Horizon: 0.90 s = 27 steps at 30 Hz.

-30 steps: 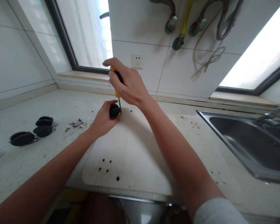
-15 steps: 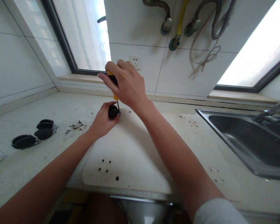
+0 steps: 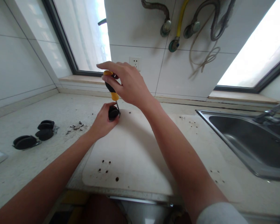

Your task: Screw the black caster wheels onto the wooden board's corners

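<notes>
My left hand is closed around a black caster wheel at the far left corner of a white board. Above it, my right hand grips the yellow and black handle of a screwdriver between thumb and fingers, the index finger stretched out over the top. The screwdriver stands nearly upright, tilted slightly, its shaft reaching down beside the caster. Its tip and any screw under it are too small to make out. Several dark screw holes show in the board's near left corner.
Loose black casters lie on the counter at the left, with a scatter of small dark screws between them and my left hand. A steel sink is set in at the right. Behind are a wall socket and pipe valves.
The fingers of my right hand have loosened and shifted on the screwdriver handle, the index finger now extended, showing more of the handle. My left hand stays on the caster.
</notes>
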### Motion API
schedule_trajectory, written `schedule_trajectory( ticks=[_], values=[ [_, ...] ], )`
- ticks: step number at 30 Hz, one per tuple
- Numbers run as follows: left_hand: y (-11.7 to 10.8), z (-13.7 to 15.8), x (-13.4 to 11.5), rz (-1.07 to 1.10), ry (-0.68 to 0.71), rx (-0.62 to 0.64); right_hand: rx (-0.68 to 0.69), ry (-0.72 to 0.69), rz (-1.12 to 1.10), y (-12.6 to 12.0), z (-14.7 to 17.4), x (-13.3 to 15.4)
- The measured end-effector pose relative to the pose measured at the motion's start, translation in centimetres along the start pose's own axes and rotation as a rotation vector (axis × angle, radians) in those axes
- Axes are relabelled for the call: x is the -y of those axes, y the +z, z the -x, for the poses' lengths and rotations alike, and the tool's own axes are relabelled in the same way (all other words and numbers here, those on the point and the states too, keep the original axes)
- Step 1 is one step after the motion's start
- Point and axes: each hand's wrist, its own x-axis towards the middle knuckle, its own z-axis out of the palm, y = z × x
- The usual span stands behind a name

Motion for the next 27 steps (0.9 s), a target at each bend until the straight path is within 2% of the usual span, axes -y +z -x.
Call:
schedule_trajectory(
  ticks=[4, 8, 13, 18, 23, 27],
  values=[
    [-0.1, 0.0, -0.1, -0.001, -0.002, 0.004, -0.093, 0.052, 0.084, 0.0, -0.2, 0.2],
    [-0.1, 0.0, -0.2, 0.003, -0.019, 0.008, 0.061, 0.061, 0.065, -0.9, 0.0, 0.6],
    [-0.2, 0.0, -0.4, 0.004, -0.041, 0.026, -0.022, 0.057, 0.084, -1.2, 0.2, 0.5],
    [-0.2, 0.0, -0.4, 0.008, -0.042, 0.031, 0.094, 0.068, 0.046, -1.1, 0.1, 0.3],
    [-0.2, 0.0, -0.4, 0.005, -0.028, 0.023, -0.02, 0.069, 0.102, -0.9, 0.2, 0.2],
    [-0.1, 0.0, -0.4, 0.014, -0.01, 0.013, 0.086, 0.052, 0.036, -0.9, 0.0, 0.4]
  ],
)
